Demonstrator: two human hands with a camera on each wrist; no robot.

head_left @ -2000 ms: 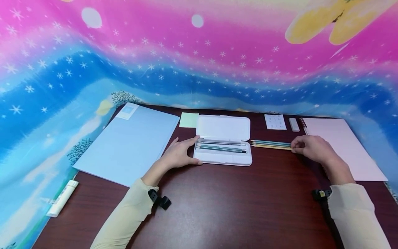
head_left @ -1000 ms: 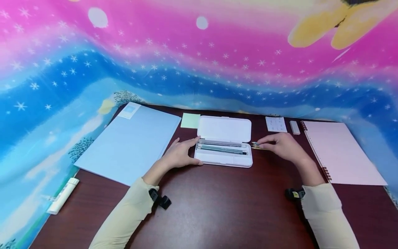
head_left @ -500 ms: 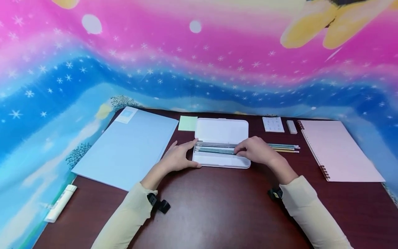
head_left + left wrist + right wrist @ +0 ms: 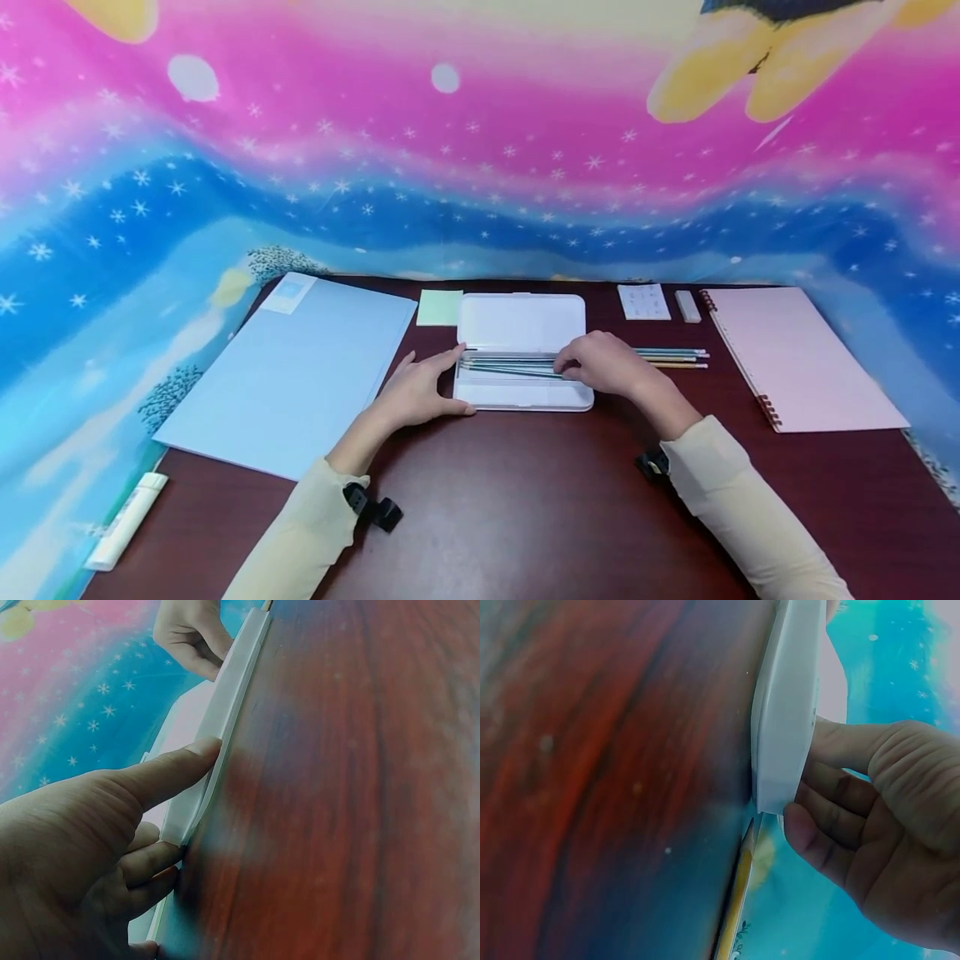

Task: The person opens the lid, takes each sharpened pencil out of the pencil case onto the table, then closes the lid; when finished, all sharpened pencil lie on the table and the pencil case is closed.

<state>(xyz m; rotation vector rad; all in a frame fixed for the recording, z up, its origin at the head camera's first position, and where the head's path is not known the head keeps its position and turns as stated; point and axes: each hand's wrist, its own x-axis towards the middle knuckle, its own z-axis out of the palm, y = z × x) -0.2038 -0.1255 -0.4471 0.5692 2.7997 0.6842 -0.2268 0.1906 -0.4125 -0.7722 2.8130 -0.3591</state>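
A white pencil case (image 4: 525,397) lies on the table with its lid raised at the back. My left hand (image 4: 417,392) holds the case's left end, thumb at the front edge and fingers round the corner. Over the case's right part, my right hand (image 4: 606,363) reaches in and pinches a dark green pencil (image 4: 510,372), which lies slanted, its right end at the fingertips. Other pencils lie in the case beside it, partly hidden by that hand. Outside, right of the case, several green and yellow pencils (image 4: 675,358) lie side by side, their left parts hidden behind the right hand.
At left lie a light blue folder (image 4: 292,375) and a white tube (image 4: 127,522). Along the back are a green sticky-note pad (image 4: 439,307), a small printed white card (image 4: 643,302) and a white eraser (image 4: 687,306). A pink spiral notebook (image 4: 802,358) lies at right.
The right hand set down the bundle of pencils right of the case, moved left into the case and tilted the dark green pencil. The left hand stayed on the case.
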